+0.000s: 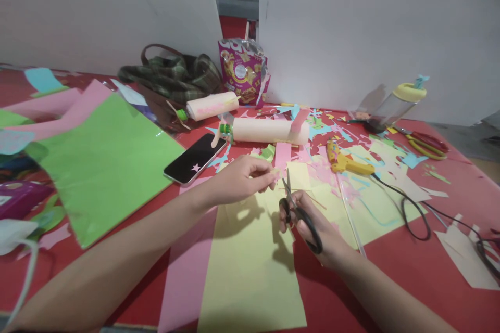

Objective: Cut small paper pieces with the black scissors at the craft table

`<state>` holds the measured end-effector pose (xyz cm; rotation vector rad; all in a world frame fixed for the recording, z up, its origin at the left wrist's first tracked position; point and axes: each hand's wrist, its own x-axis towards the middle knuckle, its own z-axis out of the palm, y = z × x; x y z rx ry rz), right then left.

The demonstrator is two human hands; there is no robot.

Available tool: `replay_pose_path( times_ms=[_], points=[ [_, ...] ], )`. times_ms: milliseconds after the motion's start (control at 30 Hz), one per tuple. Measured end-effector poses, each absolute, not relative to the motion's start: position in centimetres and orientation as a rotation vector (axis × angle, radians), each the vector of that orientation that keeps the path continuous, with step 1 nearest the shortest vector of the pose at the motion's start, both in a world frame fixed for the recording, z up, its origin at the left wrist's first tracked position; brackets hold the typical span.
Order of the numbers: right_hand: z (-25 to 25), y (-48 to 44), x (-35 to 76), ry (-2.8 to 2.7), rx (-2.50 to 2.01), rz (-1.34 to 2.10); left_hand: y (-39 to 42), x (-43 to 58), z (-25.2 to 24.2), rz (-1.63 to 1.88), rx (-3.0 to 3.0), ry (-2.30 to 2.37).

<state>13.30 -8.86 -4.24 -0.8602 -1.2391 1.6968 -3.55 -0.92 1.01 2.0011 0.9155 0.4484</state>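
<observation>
Although the green sheet and the phone lie close by at the left, neither is touched. The left hand reaches in from the near left, its forearm slanting over the pink sheet with the wrist level. Its fingers are closed, thumb and forefinger pinching a small paper scrap at their tips. The scrap is held just above the far end of the yellow sheet, right beside the scissor tips.

To its right, the black-handled scissors point their blades far and slightly up. The right hand grips them with thumb and fingers through the loops, low over the yellow sheet, its forearm coming in from the near right. Farther right, a yellow glue gun lies on the red table, apart from both hands.

For a clean cut on so small a piece, I judge it best to pinch well back from the cutting line. The scrap should go deep between the blades rather than at the tips, and the paper should turn, not the scissors.
</observation>
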Motion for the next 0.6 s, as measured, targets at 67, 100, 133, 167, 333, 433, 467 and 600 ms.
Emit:
replay_pose_path(
  times_ms=[67, 100, 133, 167, 333, 433, 467, 600],
  points=[
    [-4.22, -8.92, 13.37, -1.250, -0.850, 1.734, -0.93, -3.57, 1.07, 0.412, 2.021, 0.895],
    [-4.22, -8.93, 13.39, -1.255, -0.845, 1.746, -0.94, -3.57, 1.06, 0.399, 2.024, 0.885],
    [-4.23, -8.93, 13.40, -1.259, -0.843, 1.756, -0.95, -3.56, 1.04, 0.390, 2.027, 0.875],
    [-4.23, -8.93, 13.40, -1.261, -0.840, 1.761, -0.97, -3.55, 1.02, 0.380, 2.032, 0.868],
    [-4.22, -8.91, 13.42, -1.261, -0.822, 1.785, -0.98, -3.56, 0.88, 0.333, 2.076, 0.845],
    [-4.23, -8.90, 13.44, -1.250, -0.811, 1.793, -0.95, -3.55, 0.81, 0.315, 2.099, 0.835],
    [-4.24, -8.88, 13.45, -1.247, -0.811, 1.794, -0.94, -3.55, 0.81, 0.314, 2.105, 0.831],
    [-4.29, -8.89, 13.50, -1.255, -0.833, 1.790, -0.93, -3.58, 0.85, 0.315, 2.119, 0.825]
  ],
)
